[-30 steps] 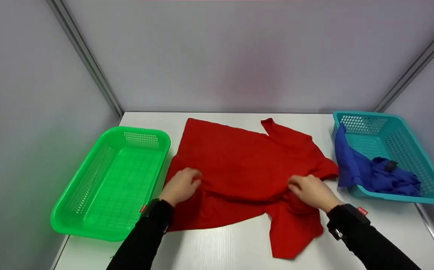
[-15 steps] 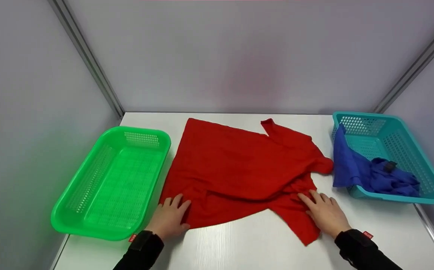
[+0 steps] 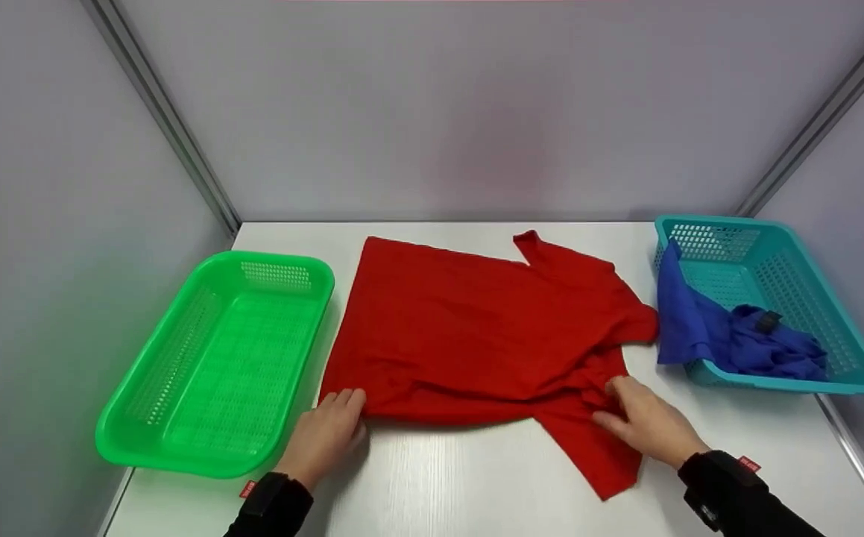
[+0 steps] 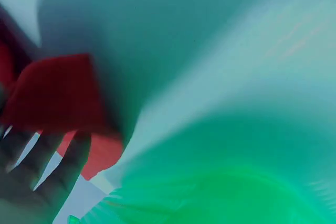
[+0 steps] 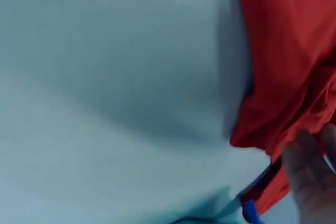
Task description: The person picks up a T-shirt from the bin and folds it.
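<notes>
A red short-sleeved shirt [image 3: 461,321] lies sideways on the white table, hem to the left and neck to the right, with folds along its near side. My left hand [image 3: 327,432] pinches the near hem corner; in the left wrist view the raised red cloth [image 4: 58,95] covers its fingertips. My right hand [image 3: 651,421] rests at the bunched base of the near sleeve [image 3: 588,455], thumb apart from the fingers. In the right wrist view, its blurred fingers [image 5: 302,163] look fairly straight against the red folds [image 5: 310,108].
A green basket [image 3: 212,365] with nothing in it stands left of the shirt. At the right is a teal basket [image 3: 812,268] holding blue cloth [image 3: 752,339], part of which hangs over the basket's near left rim. Pale panels [image 3: 432,112] close in the table's back and sides.
Both hands have come back toward the near side of the shirt. The left hand has taken the near hem corner, and the near edge now sits higher. The near sleeve has straightened outward.
</notes>
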Motion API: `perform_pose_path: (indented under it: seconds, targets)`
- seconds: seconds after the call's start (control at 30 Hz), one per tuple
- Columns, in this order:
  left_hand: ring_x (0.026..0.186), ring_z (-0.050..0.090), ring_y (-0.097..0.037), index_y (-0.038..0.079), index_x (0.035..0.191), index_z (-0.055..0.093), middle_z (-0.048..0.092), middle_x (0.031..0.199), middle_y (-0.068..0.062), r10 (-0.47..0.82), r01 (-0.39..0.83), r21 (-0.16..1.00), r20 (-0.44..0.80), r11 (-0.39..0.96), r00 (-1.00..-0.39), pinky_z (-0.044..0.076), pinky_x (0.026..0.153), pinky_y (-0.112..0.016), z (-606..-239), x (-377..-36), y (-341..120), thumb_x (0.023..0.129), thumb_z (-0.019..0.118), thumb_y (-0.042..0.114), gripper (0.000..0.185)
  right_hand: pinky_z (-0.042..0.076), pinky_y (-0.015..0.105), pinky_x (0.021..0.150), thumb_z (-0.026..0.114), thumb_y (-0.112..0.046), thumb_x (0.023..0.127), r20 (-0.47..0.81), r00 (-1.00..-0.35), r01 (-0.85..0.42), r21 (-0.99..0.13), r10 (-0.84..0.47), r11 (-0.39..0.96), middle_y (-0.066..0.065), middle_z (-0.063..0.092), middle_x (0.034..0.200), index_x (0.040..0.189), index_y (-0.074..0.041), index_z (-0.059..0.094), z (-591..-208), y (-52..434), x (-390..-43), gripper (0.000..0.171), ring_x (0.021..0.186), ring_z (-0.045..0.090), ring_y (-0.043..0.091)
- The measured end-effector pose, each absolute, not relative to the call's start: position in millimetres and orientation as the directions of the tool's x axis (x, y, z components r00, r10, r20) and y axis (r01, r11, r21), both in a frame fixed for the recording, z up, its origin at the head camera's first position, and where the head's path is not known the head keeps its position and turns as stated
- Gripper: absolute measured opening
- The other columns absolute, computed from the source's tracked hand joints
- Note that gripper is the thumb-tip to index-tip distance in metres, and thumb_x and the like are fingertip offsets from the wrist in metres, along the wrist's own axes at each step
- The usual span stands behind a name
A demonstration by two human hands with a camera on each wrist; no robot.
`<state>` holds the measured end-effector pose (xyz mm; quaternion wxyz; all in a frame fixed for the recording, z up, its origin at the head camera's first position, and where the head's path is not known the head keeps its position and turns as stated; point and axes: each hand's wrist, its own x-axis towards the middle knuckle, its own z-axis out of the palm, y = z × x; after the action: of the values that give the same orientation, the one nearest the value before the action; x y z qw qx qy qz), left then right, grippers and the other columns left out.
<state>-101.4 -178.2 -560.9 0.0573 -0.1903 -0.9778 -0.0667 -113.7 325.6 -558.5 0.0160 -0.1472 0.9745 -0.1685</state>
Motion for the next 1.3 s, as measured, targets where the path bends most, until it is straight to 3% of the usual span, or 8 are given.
perform_pose_path:
  seconds: [0.1, 0.27, 0.53, 0.67, 0.73, 0.87, 1.03, 1.3]
  targets:
    - [0.081, 0.057, -0.027, 0.011, 0.1, 0.048, 0.057, 0.092, -0.006, 0.302, 0.323, 0.118, 0.168, 0.939, -0.938, 0.049, 0.055, -0.038, -556, -102, -178, 0.092, 0.078, 0.006, 0.032, 0.048, 0.043, 0.076, 0.085, -0.05, 0.088, -0.115, -0.922, -0.335, -0.242, -0.37, 0.91, 0.003, 0.054, 0.104, 0.116, -0.011, 0.062, -567, 317, -102, 0.053, 0.095, 0.052, 0.023]
    - [0.09, 0.056, -0.029, 0.009, 0.112, 0.052, 0.057, 0.101, -0.01, 0.272, 0.3, 0.074, 0.259, 0.951, -0.927, 0.054, 0.053, -0.04, -552, -106, -178, 0.089, 0.075, -0.009, 0.038, 0.049, 0.041, 0.074, 0.084, -0.014, 0.089, 0.111, -0.855, -0.518, -0.119, -0.507, 0.847, -0.002, 0.055, 0.095, 0.099, -0.015, 0.062, -574, 324, -97, 0.024, 0.092, 0.054, 0.022]
    - [0.093, 0.057, -0.032, 0.007, 0.106, 0.056, 0.057, 0.097, -0.013, 0.302, 0.313, -0.027, 0.353, 0.949, -0.885, 0.053, 0.066, -0.042, -556, -105, -184, 0.078, 0.085, -0.01, 0.043, 0.045, 0.024, 0.055, 0.057, 0.011, 0.087, 0.192, -0.953, -0.302, -0.63, -0.232, 0.715, -0.011, 0.059, 0.074, 0.091, -0.016, 0.06, -521, 351, -114, 0.028, 0.063, 0.05, -0.001]
    - [0.092, 0.056, -0.032, 0.006, 0.107, 0.057, 0.057, 0.098, -0.014, 0.321, 0.325, -0.057, 0.386, 0.944, -0.865, 0.052, 0.067, -0.041, -555, -103, -185, 0.076, 0.089, -0.006, 0.047, 0.046, 0.024, 0.062, 0.056, 0.005, 0.094, 0.098, -0.984, -0.175, -0.691, -0.149, 0.701, -0.005, 0.062, 0.081, 0.097, -0.014, 0.059, -506, 352, -117, 0.02, 0.07, 0.053, 0.003]
    - [0.091, 0.056, -0.031, 0.006, 0.107, 0.058, 0.057, 0.097, -0.013, 0.348, 0.355, -0.059, 0.398, 0.933, -0.849, 0.052, 0.067, -0.039, -555, -103, -185, 0.077, 0.088, -0.007, 0.045, 0.049, 0.026, 0.071, 0.068, -0.007, 0.098, 0.014, -0.977, -0.167, -0.666, -0.212, 0.727, -0.001, 0.067, 0.094, 0.109, -0.013, 0.061, -504, 352, -117, 0.014, 0.083, 0.058, 0.007]
    - [0.09, 0.052, -0.029, 0.009, 0.108, 0.063, 0.055, 0.097, -0.011, 0.406, 0.421, -0.047, 0.381, 0.906, -0.831, 0.048, 0.066, -0.035, -554, -103, -187, 0.077, 0.088, 0.004, 0.041, 0.047, 0.027, 0.079, 0.089, -0.019, 0.085, -0.148, -0.899, -0.3, -0.479, -0.413, 0.825, 0.001, 0.056, 0.112, 0.138, -0.011, 0.06, -502, 354, -116, 0.061, 0.097, 0.057, 0.015]
    - [0.087, 0.05, -0.028, 0.009, 0.113, 0.064, 0.053, 0.098, -0.011, 0.441, 0.455, -0.05, 0.361, 0.889, -0.822, 0.045, 0.06, -0.032, -553, -101, -190, 0.074, 0.089, -0.006, 0.048, 0.048, 0.032, 0.066, 0.081, 0.009, 0.078, -0.052, -0.928, -0.343, -0.263, -0.369, 0.902, 0.005, 0.059, 0.101, 0.12, -0.007, 0.064, -493, 365, -122, 0.048, 0.082, 0.059, 0.019]
    - [0.088, 0.055, -0.028, 0.006, 0.098, 0.061, 0.058, 0.094, -0.009, 0.32, 0.393, 0.072, 0.459, 0.916, -0.829, 0.054, 0.062, -0.036, -539, -98, -190, 0.071, 0.085, -0.016, 0.043, 0.054, 0.02, 0.08, 0.069, -0.014, 0.104, -0.048, -0.999, 0.03, -0.824, -0.018, 0.565, -0.003, 0.063, 0.126, 0.133, -0.007, 0.066, -437, 395, -127, 0.029, 0.109, 0.053, 0.016]
